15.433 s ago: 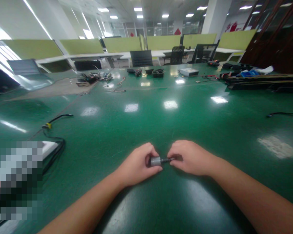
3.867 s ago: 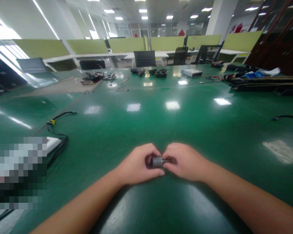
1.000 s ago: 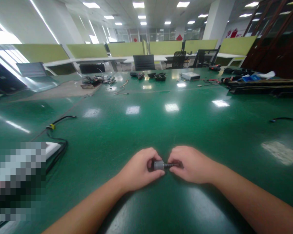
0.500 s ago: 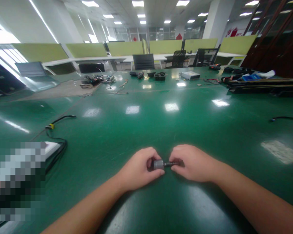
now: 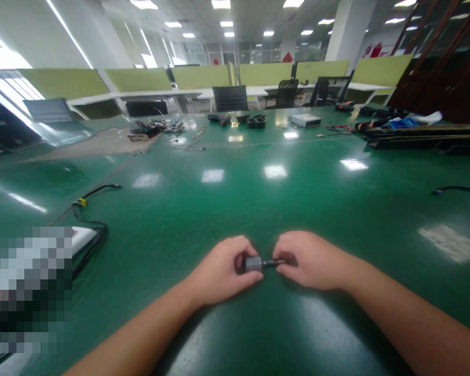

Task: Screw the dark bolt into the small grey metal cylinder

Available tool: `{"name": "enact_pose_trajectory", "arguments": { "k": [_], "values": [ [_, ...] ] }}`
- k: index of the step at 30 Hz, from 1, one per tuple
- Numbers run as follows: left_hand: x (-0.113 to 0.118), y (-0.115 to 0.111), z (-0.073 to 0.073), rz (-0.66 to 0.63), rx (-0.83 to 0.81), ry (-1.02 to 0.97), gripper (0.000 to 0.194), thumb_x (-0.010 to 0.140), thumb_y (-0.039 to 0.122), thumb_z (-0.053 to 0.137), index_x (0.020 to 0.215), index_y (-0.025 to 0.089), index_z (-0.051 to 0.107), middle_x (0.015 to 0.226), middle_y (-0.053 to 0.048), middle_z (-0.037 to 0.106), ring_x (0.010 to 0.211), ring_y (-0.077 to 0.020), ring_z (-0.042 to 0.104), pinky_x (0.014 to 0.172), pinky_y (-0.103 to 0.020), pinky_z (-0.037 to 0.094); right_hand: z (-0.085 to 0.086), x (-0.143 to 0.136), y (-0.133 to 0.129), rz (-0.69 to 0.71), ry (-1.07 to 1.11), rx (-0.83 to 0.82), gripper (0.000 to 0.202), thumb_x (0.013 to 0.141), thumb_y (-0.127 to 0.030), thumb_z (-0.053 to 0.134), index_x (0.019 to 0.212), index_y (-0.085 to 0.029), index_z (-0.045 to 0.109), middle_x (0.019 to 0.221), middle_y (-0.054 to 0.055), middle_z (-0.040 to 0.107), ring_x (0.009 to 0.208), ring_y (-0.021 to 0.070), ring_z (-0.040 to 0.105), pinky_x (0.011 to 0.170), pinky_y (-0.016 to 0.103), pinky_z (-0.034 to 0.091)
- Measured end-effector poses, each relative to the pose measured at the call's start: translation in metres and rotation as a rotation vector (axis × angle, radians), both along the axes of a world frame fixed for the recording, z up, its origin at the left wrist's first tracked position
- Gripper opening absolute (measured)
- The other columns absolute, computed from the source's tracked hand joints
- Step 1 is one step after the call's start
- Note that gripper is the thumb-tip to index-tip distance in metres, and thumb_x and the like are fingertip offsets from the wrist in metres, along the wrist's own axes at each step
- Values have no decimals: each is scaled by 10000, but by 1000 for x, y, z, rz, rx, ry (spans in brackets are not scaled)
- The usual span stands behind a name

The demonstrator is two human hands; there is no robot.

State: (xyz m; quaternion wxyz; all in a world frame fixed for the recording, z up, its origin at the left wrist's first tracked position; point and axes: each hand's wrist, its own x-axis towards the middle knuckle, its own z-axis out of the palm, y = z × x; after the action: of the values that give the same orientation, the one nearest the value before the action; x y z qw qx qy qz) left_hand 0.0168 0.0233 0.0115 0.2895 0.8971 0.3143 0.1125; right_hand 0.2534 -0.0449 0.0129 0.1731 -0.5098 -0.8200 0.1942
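Observation:
A short grey metal cylinder with a thin dark shaft lies level between my hands, low over the green table; I cannot make out its exact kind. My left hand curls its thumb and fingers round the cylinder end. On the other side, the fingertips and thumb of my right hand pinch the shaft's far end. The outer ends of the part are partly hidden by my fingers. A short stretch of shaft shows in the gap between the hands.
At left are a pixelated object and black cables. Another cable lies at right. Along the far side are a power drill, a white box, tangled parts and long dark bars.
Little differs. My right hand has shifted very slightly up and right along the shaft, while my left hand stays nearly still on the cylinder.

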Motion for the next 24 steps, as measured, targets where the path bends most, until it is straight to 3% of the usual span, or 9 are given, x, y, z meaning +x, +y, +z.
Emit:
{"name": "enact_pose_trajectory", "arguments": {
  "k": [15,24],
  "values": [
    [1,0,1,-5,1,7,210,788,334,746,898,187,644,771,7,596,708,-155,540,650,-261,395,6,13,1,-24,0,-102,66,800,-199,704,860,-200,732,792,8,659,705,138,548,620,255,354],
    [1,0,1,5,-1,-1,218,772,331,757,887,187,641,753,12,579,694,-154,530,631,-255,391,9,30,4,-16,-35,-90,110,777,-159,710,853,-210,771,826,22,690,773,161,610,693,270,425]
  ]
}}
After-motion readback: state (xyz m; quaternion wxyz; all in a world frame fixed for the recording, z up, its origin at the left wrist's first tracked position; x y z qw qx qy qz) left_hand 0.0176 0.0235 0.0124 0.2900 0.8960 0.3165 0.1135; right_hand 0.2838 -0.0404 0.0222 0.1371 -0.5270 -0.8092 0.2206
